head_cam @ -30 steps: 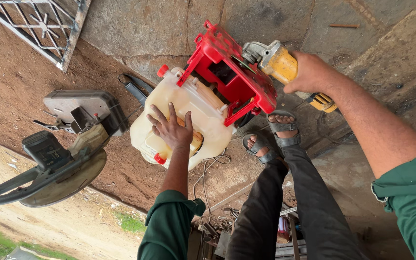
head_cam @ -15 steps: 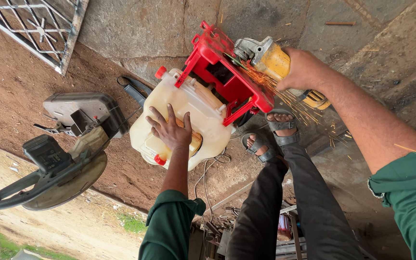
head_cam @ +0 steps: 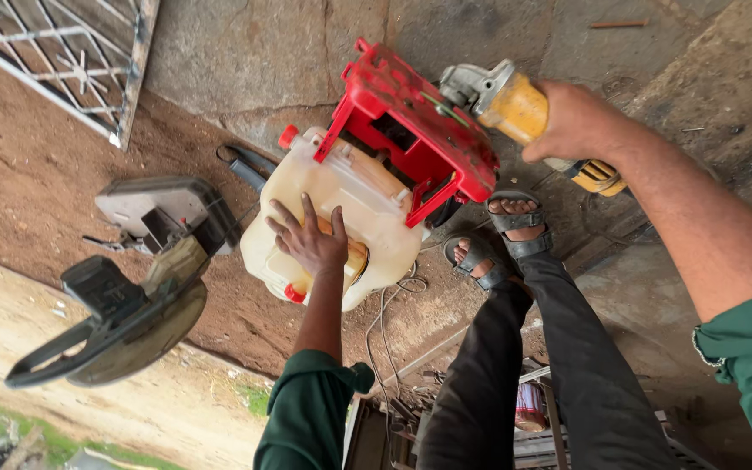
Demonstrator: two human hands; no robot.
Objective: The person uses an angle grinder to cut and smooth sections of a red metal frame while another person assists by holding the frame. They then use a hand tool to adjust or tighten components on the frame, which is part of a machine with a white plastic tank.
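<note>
The sparks that flew from the grinder half a second before were gone, and the tool had stayed at the red frame. The right hand (head_cam: 578, 122) was closed around the yellow angle grinder (head_cam: 515, 109), whose head touched the far edge of the red frame (head_cam: 411, 135). The left hand (head_cam: 311, 239) lay flat, fingers spread, on the cream tank (head_cam: 354, 204), gripping nothing. Just right of the tank stood two sandalled feet (head_cam: 498, 235). On the left lay a chop saw (head_cam: 119, 309), well apart, and a metal grille (head_cam: 63, 52) lay far left.

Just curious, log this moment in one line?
left hand: flat on cream tank | right hand: holds yellow grinder against red frame
</note>
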